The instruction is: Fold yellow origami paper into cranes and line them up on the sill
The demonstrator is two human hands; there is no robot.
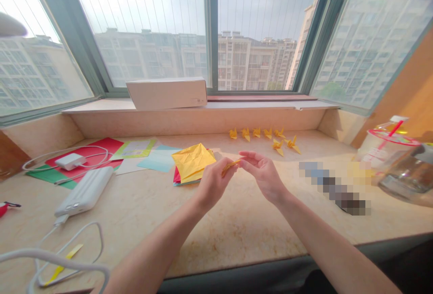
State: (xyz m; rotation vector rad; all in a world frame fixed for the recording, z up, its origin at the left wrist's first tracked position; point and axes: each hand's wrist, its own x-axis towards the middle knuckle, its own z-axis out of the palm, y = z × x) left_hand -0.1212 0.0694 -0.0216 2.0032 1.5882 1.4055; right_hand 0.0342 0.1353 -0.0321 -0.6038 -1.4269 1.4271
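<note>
Both my hands are raised above the middle of the stone counter [237,222]. My left hand [214,182] is closed around a small folded piece of yellow paper [231,166]. My right hand [262,172] pinches the other end of the same paper with thumb and fingers. Just behind my left hand lies a stack of coloured paper sheets [192,164] with a creased yellow sheet on top. Several finished yellow paper cranes [267,135] stand in a row near the back wall.
A white power bank [86,191] with cables lies at the left, beside a charger [70,160] on red and green sheets [101,147]. A white box [167,92] sits on the window sill. A lidded cup with a straw [384,149] and a glass jar [407,173] stand at the right.
</note>
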